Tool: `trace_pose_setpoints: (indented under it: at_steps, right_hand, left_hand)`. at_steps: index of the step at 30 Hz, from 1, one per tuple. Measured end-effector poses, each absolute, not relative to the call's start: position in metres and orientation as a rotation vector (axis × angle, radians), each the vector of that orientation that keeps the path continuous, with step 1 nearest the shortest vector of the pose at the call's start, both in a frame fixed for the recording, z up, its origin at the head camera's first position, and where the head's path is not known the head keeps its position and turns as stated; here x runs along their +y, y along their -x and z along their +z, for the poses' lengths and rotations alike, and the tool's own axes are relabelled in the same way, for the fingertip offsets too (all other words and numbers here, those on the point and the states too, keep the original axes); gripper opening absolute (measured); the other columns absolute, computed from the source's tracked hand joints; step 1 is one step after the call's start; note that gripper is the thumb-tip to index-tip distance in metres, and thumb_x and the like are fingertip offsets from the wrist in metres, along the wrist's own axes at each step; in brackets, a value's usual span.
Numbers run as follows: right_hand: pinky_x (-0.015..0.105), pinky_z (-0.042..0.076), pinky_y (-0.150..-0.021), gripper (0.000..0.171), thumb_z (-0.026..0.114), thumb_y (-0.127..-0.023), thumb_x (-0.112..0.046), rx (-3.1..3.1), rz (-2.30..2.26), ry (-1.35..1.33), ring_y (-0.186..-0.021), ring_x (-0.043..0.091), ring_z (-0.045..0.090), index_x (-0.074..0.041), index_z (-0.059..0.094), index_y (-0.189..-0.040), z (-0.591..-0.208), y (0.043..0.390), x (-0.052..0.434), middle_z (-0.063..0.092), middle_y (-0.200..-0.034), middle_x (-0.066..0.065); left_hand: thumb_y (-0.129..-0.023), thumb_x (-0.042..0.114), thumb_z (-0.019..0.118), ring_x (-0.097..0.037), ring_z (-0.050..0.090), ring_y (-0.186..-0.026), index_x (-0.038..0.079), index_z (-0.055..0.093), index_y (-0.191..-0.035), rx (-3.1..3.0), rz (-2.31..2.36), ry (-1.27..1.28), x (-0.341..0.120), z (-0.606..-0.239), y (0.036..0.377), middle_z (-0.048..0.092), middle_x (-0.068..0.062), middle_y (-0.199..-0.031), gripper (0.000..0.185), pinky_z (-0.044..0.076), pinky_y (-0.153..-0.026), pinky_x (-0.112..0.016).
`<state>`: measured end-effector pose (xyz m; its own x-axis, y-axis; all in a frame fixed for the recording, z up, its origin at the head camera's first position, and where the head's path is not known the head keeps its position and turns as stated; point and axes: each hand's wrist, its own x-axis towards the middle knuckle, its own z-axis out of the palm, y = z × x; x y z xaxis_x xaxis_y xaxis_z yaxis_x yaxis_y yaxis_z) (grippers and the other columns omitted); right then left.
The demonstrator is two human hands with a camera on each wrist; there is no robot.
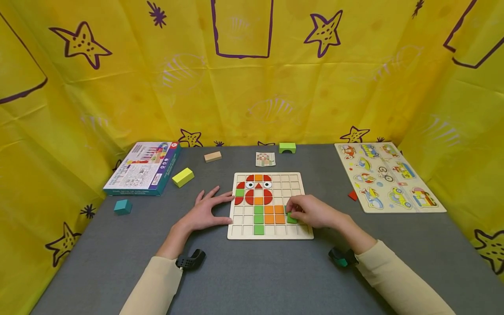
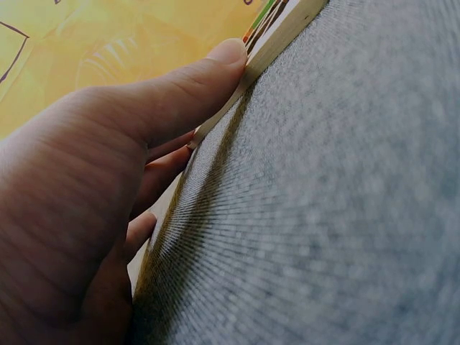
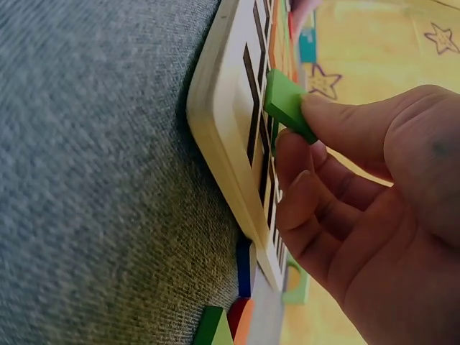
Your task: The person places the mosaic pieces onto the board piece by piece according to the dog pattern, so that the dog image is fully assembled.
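From my station I watched the right hand (image 1: 315, 213) pinch a small green tile (image 1: 292, 218) between thumb and fingertips, holding it tilted just above the wooden grid board (image 1: 299, 180), beside the orange tiles (image 1: 274, 214) in the lower rows. In the right wrist view the green tile (image 3: 287, 104) stood on edge over an open cell, thumb on its top face and the curled fingers (image 3: 305, 198) under it. I judged it light, stiff and flat, probably painted wood, smooth enough to slip, so the opposite edges seemed the best place to hold it, leaving the underside free to drop into a cell. The left hand (image 1: 206, 213) lay with fingers spread and straight on the grey table cover (image 1: 98, 245), thumb and forefinger against the board's left edge; the left wrist view showed the thumb (image 2: 180, 86) pressed to that rim. The board looked rigid and thin, likely to slide on the cloth unless braced. The red owl-like figure (image 1: 253, 189) filled the upper left cells.
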<state>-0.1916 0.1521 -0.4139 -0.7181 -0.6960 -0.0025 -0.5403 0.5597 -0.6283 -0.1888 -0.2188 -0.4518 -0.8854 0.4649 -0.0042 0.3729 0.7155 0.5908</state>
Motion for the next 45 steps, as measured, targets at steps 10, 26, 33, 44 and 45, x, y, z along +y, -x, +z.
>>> trace_pose_setpoints:
  at_steps: [10,26,33,44,45]
  right_hand:
    - [0.028,0.048,-0.07,0.008,0.069,-0.094,-0.003,2.561,-0.857,1.074,-0.075,0.009,0.053,-0.01,0.067,-0.096,-0.415,0.189,0.15,0.058,-0.084,-0.008]
    - [0.029,0.05,-0.073,0.008,0.071,-0.093,-0.003,2.588,-0.842,1.085,-0.078,0.009,0.053,-0.009,0.068,-0.099,-0.417,0.189,0.15,0.06,-0.088,-0.007]
    - [0.032,0.052,-0.078,0.008,0.072,-0.093,-0.007,2.613,-0.802,1.131,-0.084,0.011,0.055,-0.007,0.071,-0.101,-0.417,0.187,0.15,0.061,-0.097,-0.001]
    - [0.033,0.051,-0.073,0.016,0.073,-0.092,-0.006,2.669,-0.899,1.011,-0.082,0.012,0.057,-0.005,0.071,-0.108,-0.409,0.191,0.171,0.064,-0.092,-0.005]
    - [0.033,0.051,-0.073,0.016,0.073,-0.092,-0.007,2.677,-0.902,1.003,-0.082,0.012,0.057,-0.004,0.071,-0.108,-0.408,0.191,0.175,0.063,-0.091,-0.005]
  left_hand:
    - [-0.084,0.052,0.078,-0.037,0.008,-0.152,0.019,0.055,-0.148,2.768,0.895,-0.686,-0.219,-0.452,0.189,0.04,0.002,-0.159,0.075,-0.009,-0.114,-0.064]
    - [-0.084,0.053,0.078,-0.037,0.008,-0.152,0.019,0.055,-0.148,2.771,0.899,-0.694,-0.22,-0.453,0.189,0.04,0.001,-0.159,0.076,-0.009,-0.114,-0.064]
    - [-0.084,0.052,0.078,-0.037,0.009,-0.152,0.019,0.055,-0.148,2.778,0.902,-0.696,-0.22,-0.453,0.189,0.04,0.001,-0.159,0.075,-0.009,-0.114,-0.064]
    - [-0.084,0.052,0.078,-0.036,0.008,-0.153,0.02,0.055,-0.148,2.777,0.892,-0.679,-0.218,-0.453,0.189,0.04,0.002,-0.159,0.075,-0.009,-0.114,-0.063]
    - [-0.084,0.052,0.078,-0.036,0.008,-0.153,0.019,0.055,-0.148,2.777,0.893,-0.679,-0.218,-0.453,0.189,0.04,0.001,-0.159,0.075,-0.009,-0.114,-0.064]
